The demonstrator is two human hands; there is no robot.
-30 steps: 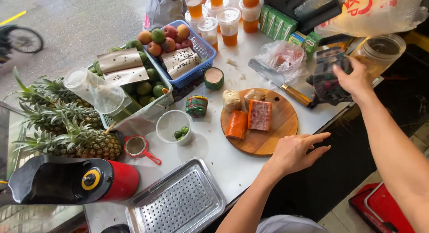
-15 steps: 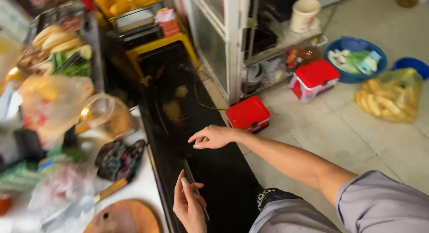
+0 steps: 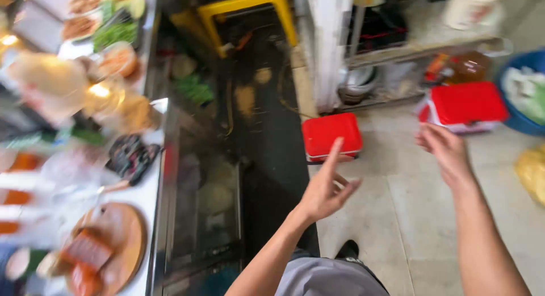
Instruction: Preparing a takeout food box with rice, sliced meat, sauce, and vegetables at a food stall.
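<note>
Two empty hands, left hand [image 3: 325, 191] and right hand [image 3: 444, 151], are held with fingers released above two red boxes [image 3: 332, 136].

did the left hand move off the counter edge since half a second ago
Yes. The left hand has lifted off the dark counter front and now hangs empty over the floor, near the red box.

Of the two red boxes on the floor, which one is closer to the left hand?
The smaller red box beside the black mat, just above the left hand. The other red-lidded box sits farther right, by the right hand.
</note>
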